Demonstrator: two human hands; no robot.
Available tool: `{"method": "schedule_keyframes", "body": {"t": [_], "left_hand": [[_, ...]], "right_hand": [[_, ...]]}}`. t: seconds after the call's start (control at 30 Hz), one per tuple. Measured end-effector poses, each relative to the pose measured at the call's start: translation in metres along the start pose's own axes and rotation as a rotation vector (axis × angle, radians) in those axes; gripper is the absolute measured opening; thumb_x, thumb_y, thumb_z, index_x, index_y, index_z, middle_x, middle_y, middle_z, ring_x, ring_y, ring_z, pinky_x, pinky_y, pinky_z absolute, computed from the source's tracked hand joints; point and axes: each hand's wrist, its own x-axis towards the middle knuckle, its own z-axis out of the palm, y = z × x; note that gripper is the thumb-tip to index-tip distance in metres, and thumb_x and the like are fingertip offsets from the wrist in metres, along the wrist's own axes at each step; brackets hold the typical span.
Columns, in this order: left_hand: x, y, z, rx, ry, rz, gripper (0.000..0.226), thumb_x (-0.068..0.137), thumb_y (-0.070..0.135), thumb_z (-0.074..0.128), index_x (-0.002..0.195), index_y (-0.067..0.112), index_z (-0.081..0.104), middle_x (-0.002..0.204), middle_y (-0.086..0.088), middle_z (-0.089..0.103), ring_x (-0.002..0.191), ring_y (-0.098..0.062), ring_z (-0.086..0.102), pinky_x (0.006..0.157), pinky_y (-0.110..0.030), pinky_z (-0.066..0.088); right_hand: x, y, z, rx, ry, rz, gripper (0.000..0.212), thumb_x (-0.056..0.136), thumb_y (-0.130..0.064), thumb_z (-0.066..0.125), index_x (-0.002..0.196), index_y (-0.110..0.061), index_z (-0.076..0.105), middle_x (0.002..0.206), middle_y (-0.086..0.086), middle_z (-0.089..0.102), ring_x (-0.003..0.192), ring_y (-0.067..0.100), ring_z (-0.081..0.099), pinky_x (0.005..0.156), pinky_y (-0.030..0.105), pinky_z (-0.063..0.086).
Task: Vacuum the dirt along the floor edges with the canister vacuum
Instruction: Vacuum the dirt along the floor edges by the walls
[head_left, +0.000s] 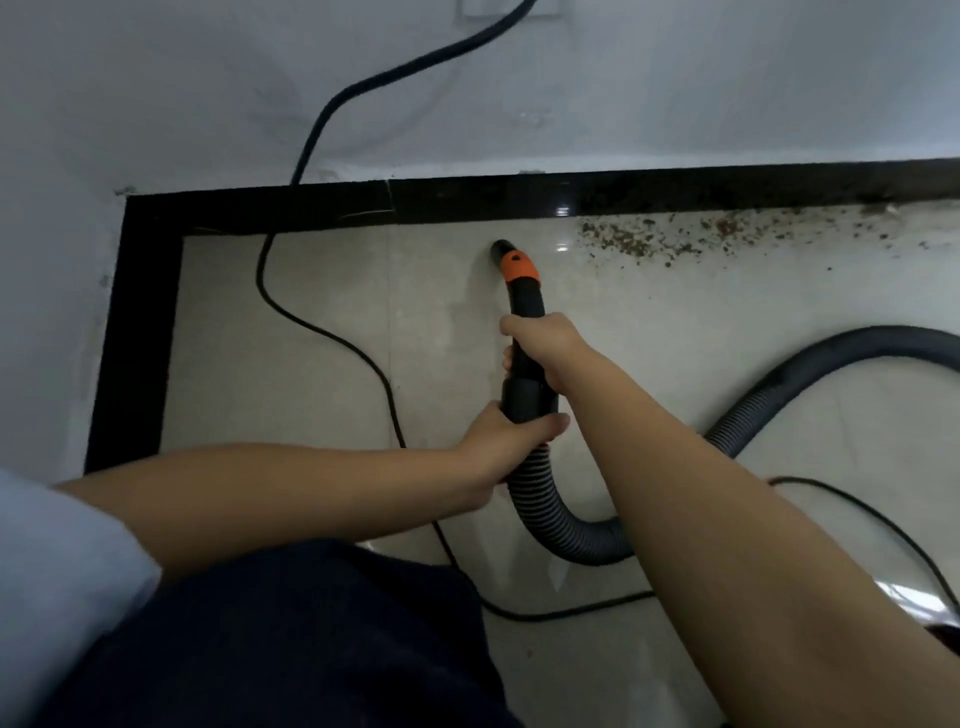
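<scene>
A black vacuum nozzle (522, 291) with an orange collar points down at the beige floor tile, its tip close to the black border strip (467, 200). My right hand (545, 348) grips the nozzle tube from the right. My left hand (506, 441) holds the cuff where the grey ribbed hose (561, 530) joins it. Brown dirt (644, 239) lies scattered along the border to the right of the tip, apart from it. The canister is not in view.
A black power cord (322, 332) runs from a wall outlet (498, 8) down across the floor, under my left arm. The hose loops off to the right edge. White walls meet in a corner at left. My dark trouser leg (291, 639) fills the bottom.
</scene>
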Motion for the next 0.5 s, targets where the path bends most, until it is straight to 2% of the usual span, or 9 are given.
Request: {"method": "schedule_keyframes", "body": {"t": [0.1, 0.23, 0.3, 0.37, 0.5], "left_hand": [[-0.005, 0.012, 0.024, 0.149, -0.111, -0.004, 0.029, 0.079, 0.028, 0.072, 0.099, 0.013, 0.059, 0.082, -0.004, 0.06, 0.083, -0.024, 0.059, 0.088, -0.042, 0.052], [-0.016, 0.013, 0.068, 0.293, -0.171, -0.028, 0.018, 0.08, 0.03, 0.069, 0.087, 0.017, 0.058, 0.08, -0.003, 0.06, 0.08, -0.022, 0.059, 0.078, -0.036, 0.051], [-0.019, 0.007, 0.09, 0.328, -0.174, -0.03, 0.021, 0.08, 0.03, 0.069, 0.091, 0.016, 0.058, 0.082, -0.003, 0.061, 0.079, -0.021, 0.06, 0.072, -0.031, 0.05], [-0.019, 0.0, 0.115, 0.334, -0.162, -0.021, 0.036, 0.078, 0.031, 0.07, 0.106, 0.012, 0.057, 0.09, -0.004, 0.062, 0.082, -0.02, 0.061, 0.068, -0.028, 0.05], [-0.017, -0.021, 0.165, 0.231, -0.095, 0.046, 0.054, 0.075, 0.035, 0.072, 0.118, 0.014, 0.046, 0.103, -0.004, 0.062, 0.091, -0.019, 0.062, 0.073, -0.029, 0.051]], "right_hand": [[-0.009, 0.008, -0.038, 0.119, 0.074, 0.016, 0.016, 0.089, -0.009, 0.056, 0.098, -0.003, 0.045, 0.062, 0.009, 0.05, 0.047, 0.018, 0.049, 0.041, 0.02, 0.042], [-0.024, 0.03, -0.087, 0.203, 0.13, 0.079, 0.015, 0.09, -0.01, 0.055, 0.1, -0.004, 0.046, 0.062, 0.008, 0.051, 0.048, 0.017, 0.05, 0.045, 0.021, 0.045], [-0.03, 0.042, -0.11, 0.235, 0.149, 0.094, 0.01, 0.089, -0.01, 0.055, 0.093, -0.005, 0.047, 0.062, 0.008, 0.051, 0.048, 0.016, 0.05, 0.044, 0.02, 0.045], [-0.033, 0.054, -0.133, 0.259, 0.179, 0.098, 0.01, 0.089, -0.01, 0.055, 0.085, -0.008, 0.046, 0.063, 0.008, 0.052, 0.05, 0.016, 0.05, 0.049, 0.024, 0.046], [-0.031, 0.07, -0.176, 0.231, 0.194, 0.087, 0.009, 0.088, -0.012, 0.054, 0.085, -0.009, 0.046, 0.064, 0.007, 0.052, 0.049, 0.016, 0.05, 0.044, 0.019, 0.044]]}}
